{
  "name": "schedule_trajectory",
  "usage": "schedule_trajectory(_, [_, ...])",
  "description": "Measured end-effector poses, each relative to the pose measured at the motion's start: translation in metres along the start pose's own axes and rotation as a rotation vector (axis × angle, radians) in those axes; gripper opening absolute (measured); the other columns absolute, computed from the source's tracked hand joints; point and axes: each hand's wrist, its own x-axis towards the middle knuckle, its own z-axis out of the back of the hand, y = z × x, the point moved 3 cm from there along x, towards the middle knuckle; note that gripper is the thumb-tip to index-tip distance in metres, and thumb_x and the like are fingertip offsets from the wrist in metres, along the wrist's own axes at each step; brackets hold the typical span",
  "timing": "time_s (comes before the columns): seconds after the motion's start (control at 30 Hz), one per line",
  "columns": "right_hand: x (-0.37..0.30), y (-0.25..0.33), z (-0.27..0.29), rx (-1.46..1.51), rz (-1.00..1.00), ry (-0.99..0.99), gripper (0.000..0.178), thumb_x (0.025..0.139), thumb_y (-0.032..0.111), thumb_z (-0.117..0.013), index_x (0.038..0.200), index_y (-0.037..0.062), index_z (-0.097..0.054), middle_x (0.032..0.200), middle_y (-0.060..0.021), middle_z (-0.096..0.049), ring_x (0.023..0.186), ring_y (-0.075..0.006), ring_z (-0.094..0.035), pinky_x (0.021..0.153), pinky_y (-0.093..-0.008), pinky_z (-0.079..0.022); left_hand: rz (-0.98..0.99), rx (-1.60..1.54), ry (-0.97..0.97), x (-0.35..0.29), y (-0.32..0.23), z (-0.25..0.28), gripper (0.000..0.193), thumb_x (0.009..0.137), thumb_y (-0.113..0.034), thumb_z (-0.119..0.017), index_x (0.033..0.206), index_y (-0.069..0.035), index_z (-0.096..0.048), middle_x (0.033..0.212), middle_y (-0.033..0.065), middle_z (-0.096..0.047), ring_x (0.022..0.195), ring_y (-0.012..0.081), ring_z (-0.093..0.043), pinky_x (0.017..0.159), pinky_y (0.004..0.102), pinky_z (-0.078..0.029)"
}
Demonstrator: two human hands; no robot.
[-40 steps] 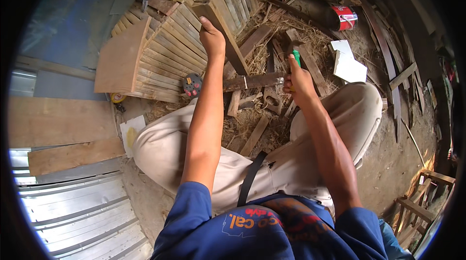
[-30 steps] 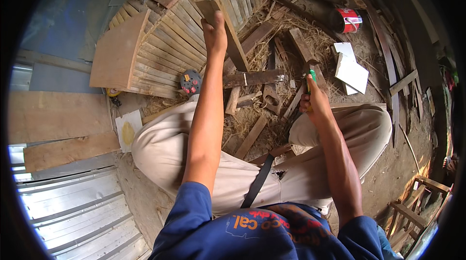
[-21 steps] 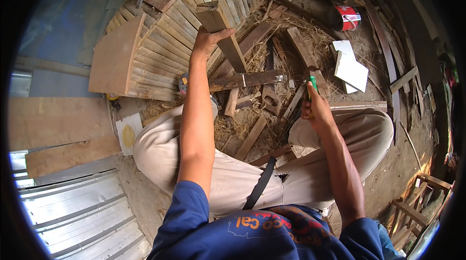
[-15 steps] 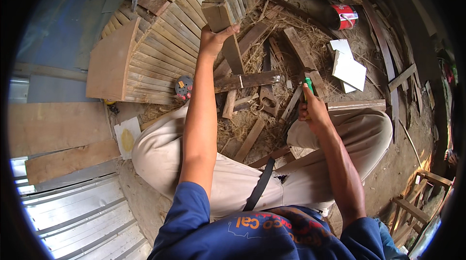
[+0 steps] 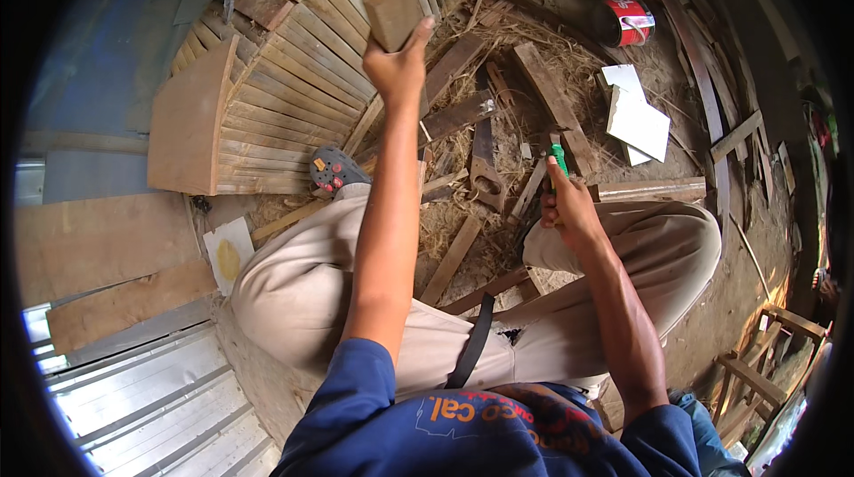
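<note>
My left hand (image 5: 396, 68) is raised at the far centre, its fingers wrapped round a brown wooden block (image 5: 391, 12). One end of the block faces up; its lower part is hidden behind the hand. On the right, my right hand (image 5: 569, 208) is closed round the green handle of a chisel (image 5: 558, 157), whose short metal blade points away from me. Between the arms, a handsaw (image 5: 486, 170) lies on wood shavings. A dark plank (image 5: 458, 117) with a pale mark crosses over the saw's blade.
A curved slatted wooden piece (image 5: 302, 76) stands at the far left. Beyond my right knee are white boards (image 5: 639, 125) and a red can (image 5: 630, 23). Loose planks (image 5: 556, 103) lie among the shavings. My left foot wears a grey clog (image 5: 334, 170). Corrugated metal sheet (image 5: 169, 397) covers the near left.
My left hand has shifted slightly up and the block has turned, while its forearm swung right. More of my left clog shows. The right hand has dropped a little, still round the chisel.
</note>
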Motion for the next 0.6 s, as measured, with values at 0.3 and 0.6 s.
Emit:
schedule_trajectory(0.3, [-0.003,0.000,-0.016,-0.110,0.026,0.000,0.048,0.096,0.052,-0.065,0.088,0.0088,-0.046,0.069,-0.0003,-0.042,0.052,-0.0110,-0.039,0.048,-0.0314,-0.035,-0.119,-0.057,-0.242,-0.010,-0.008,0.014,0.054,0.080,-0.017,-0.083,0.116,0.008,-0.050,0.110,0.0209,-0.065,0.101,0.0269,-0.066,0.088,0.0392,-0.053])
schedule_trajectory(0.6, [-0.004,-0.013,-0.025,-0.253,0.054,0.089,0.053,0.095,0.054,-0.065,0.080,0.0048,-0.053,0.066,-0.0045,-0.051,0.050,-0.0132,-0.046,0.046,-0.0331,-0.039,0.053,-0.013,0.028,0.025,-0.005,0.032,0.041,0.079,-0.015,-0.082,0.109,0.007,-0.065,0.101,0.0146,-0.073,0.090,0.0222,-0.070,0.079,0.0349,-0.054])
